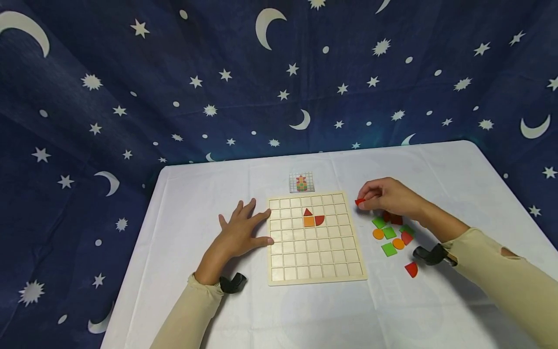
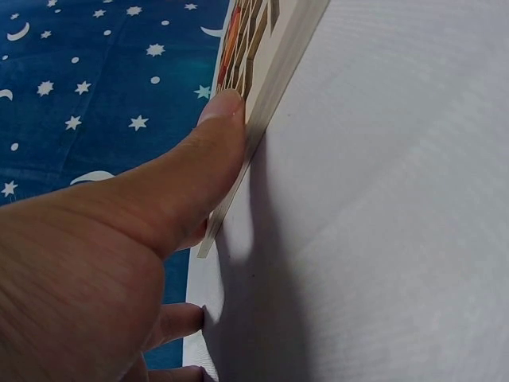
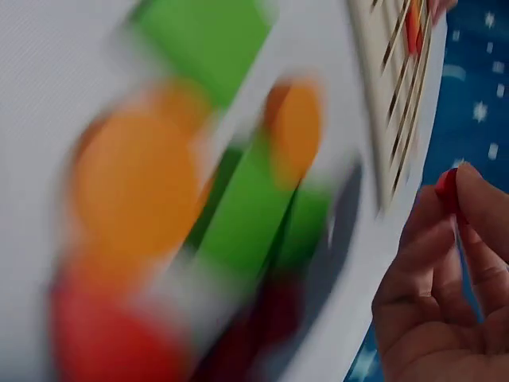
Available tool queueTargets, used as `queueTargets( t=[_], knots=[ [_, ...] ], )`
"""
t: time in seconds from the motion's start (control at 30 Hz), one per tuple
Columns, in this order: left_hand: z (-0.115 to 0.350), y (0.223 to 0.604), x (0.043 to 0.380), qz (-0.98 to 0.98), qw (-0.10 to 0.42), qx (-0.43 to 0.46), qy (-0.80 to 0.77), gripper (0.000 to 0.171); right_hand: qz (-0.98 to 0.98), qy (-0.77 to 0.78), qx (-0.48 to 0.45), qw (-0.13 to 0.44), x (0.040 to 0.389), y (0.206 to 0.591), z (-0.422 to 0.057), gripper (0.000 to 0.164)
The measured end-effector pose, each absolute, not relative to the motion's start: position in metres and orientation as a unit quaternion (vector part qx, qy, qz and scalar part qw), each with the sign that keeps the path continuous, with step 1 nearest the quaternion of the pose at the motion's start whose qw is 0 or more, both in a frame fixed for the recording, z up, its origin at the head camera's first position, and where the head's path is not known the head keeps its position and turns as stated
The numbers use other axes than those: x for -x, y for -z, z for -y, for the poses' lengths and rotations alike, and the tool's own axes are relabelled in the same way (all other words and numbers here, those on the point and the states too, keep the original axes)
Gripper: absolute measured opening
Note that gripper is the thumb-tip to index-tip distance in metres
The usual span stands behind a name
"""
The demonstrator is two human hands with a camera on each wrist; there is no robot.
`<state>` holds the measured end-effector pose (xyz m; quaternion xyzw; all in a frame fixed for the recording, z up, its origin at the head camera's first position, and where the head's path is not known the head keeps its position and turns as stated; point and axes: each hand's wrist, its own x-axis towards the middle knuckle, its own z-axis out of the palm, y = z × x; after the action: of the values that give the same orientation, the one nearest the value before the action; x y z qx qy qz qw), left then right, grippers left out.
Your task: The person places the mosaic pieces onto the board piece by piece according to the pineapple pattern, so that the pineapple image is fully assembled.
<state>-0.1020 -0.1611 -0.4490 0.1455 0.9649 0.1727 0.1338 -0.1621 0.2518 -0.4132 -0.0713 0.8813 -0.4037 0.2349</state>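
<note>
A right hand pinches a flat red piece beside a square, pale wooden grid board, whose edge a left hand, fingers spread, touches.

Held red piece partly covered by right hand, full shape unclear. Card print too small for detail. Right wrist: orange disc blurred, loose red piece blurred, cut at bottom. Left wrist: board cut at top.
</note>
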Motion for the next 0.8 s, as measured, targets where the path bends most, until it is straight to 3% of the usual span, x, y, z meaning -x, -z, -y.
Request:
queueTargets(
  t=[0.4,0.8],
  knots=[
    [0.16,0.449,0.102,-0.965,0.138,-0.142,-0.17,0.084,-0.856,0.43,0.146,0.248,0.162,0.419,-0.156,0.011],
    [0.16,0.451,0.103,-0.967,0.133,-0.141,-0.168,0.083,-0.868,0.397,0.204,0.218,0.161,0.431,-0.112,0.008]
  ],
)
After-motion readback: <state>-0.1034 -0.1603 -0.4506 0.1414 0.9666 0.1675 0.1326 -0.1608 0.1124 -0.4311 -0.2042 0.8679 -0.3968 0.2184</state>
